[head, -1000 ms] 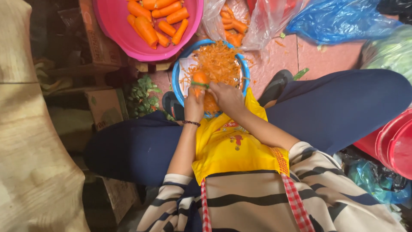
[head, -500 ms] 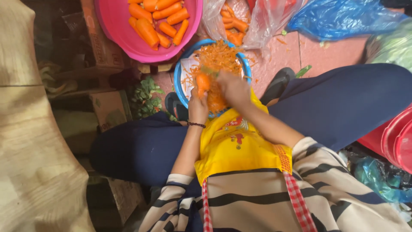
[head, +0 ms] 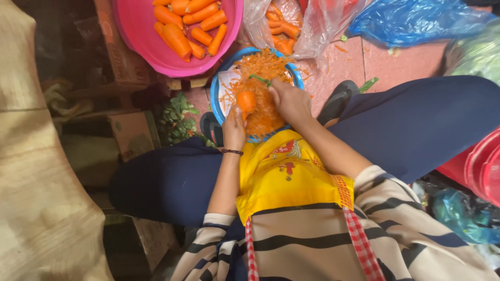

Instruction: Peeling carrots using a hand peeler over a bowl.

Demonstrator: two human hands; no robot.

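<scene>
My left hand (head: 234, 130) grips an orange carrot (head: 246, 100) over a blue bowl (head: 215, 93) heaped with carrot shavings (head: 260, 67). My right hand (head: 290, 101) is closed around a green-handled peeler (head: 259, 79), its tip just right of the carrot's top. Both hands work above my lap, which is covered by a yellow apron (head: 284, 174).
A pink basin (head: 136, 31) of peeled carrots (head: 190, 26) stands at the back left. A clear plastic bag (head: 312, 26) with more carrots and a blue bag (head: 416, 21) lie behind the bowl. Cardboard boxes (head: 130, 135), green scraps (head: 179, 119) and a red tub (head: 479, 166) flank my legs.
The carrot in my left hand has been lifted and turned so its end points up over the bowl. My right hand with the peeler has shifted slightly back along it.
</scene>
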